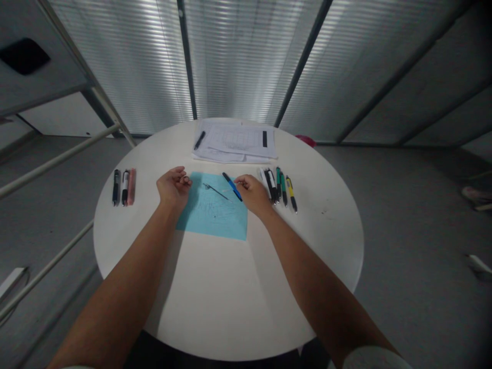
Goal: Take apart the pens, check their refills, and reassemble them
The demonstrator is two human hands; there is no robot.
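Note:
A light blue sheet of paper (211,225) with faint marks lies on the round white table. At its upper left edge my left hand (173,188) is turned palm up, fingers curled together; whatever small thing may be in them I cannot make out. My right hand (253,193) is at the sheet's right edge, thumb and fingers pinched. A faint thin pale thing shows at those fingertips, too small to name. Right beside them is a blue and black pen barrel (232,186), slanted across the sheet. A thin dark pen refill (216,191) with small parts near its upper end lies between my hands.
Several pens (283,188), black-and-white, green and yellow, lie in a row at the right. More pens (125,187) and a pink strip (131,187) lie at the left. Printed papers (234,141) with a black pen (199,140) are at the table's back.

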